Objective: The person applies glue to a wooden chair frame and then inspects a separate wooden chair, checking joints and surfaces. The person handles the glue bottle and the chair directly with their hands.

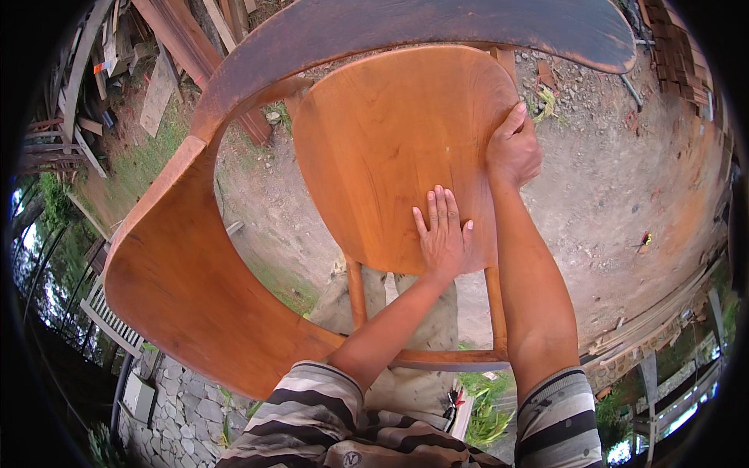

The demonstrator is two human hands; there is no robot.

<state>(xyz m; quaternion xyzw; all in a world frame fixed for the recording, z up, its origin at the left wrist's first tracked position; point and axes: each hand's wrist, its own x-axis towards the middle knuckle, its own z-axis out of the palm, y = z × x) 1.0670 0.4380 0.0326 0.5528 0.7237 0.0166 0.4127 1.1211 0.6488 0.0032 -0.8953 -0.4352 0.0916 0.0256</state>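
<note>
A wooden chair fills the middle of the head view. Its rounded, orange-brown seat (374,148) faces up toward me. My left hand (446,238) lies flat on the seat's lower part, fingers stretched out. Higher up, my right hand (515,148) grips the seat's right edge, thumb on top and the other fingers curled around and partly hidden. A broad curved rail (187,288) of the chair sweeps round the left side, and its darker, worn stretch (421,22) runs across the top. Near my legs, a wooden crossbar (449,357) joins two slim posts.
Bare dirt ground (608,203) with gravel surrounds the chair. Planks and scrap boards (168,47) are heaped at the far left, and stacked timber (679,62) lies at the far right. Stone paving (183,409) and a slatted bench (111,318) are at the lower left.
</note>
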